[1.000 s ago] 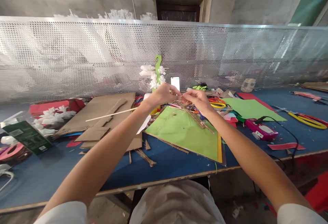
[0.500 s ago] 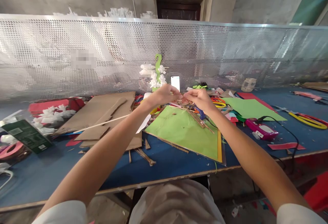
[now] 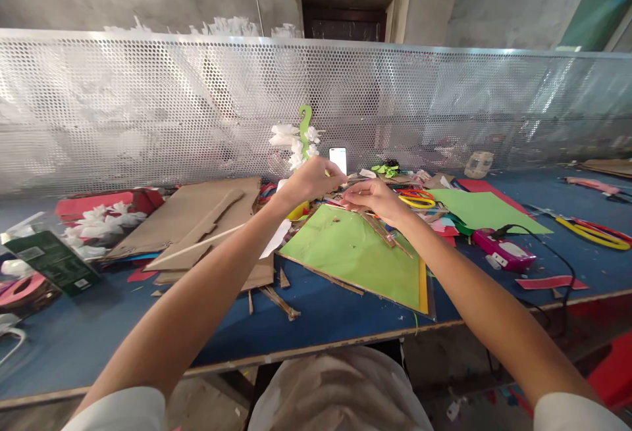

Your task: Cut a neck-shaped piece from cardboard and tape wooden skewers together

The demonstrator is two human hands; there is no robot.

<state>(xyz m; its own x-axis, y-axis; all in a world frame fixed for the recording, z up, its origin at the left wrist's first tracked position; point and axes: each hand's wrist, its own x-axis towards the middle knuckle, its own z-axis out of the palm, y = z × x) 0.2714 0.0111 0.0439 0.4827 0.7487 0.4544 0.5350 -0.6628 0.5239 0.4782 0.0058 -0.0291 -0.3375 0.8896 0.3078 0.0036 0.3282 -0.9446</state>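
My left hand [image 3: 316, 179] is raised over the middle of the bench, thumb and fingers pinched together. Close by on its right, my right hand [image 3: 374, 198] has its fingers bent and closed at the tips. Whatever lies between the fingertips is too small to make out. A long pale thin stick [image 3: 197, 245] slants up from the left and passes behind my left forearm; its upper end is hidden. Just past my hands stands a green paper stem [image 3: 305, 122] with white ruffled flowers [image 3: 297, 153]. Below them lies a green paper sheet [image 3: 345, 253].
Brown cardboard [image 3: 212, 197] lies at left, near a dark green box [image 3: 52, 261]. At right are orange-and-yellow scissors [image 3: 419, 199], a magenta device [image 3: 503, 249] with a black cable, and yellow-handled scissors [image 3: 590, 230]. A lit phone [image 3: 338, 160] leans against the perforated metal screen [image 3: 444, 102].
My hands have drawn slightly apart, the left fingertips now above the right. The left end of the pale stick has dipped a little. The stem with flowers stays put.
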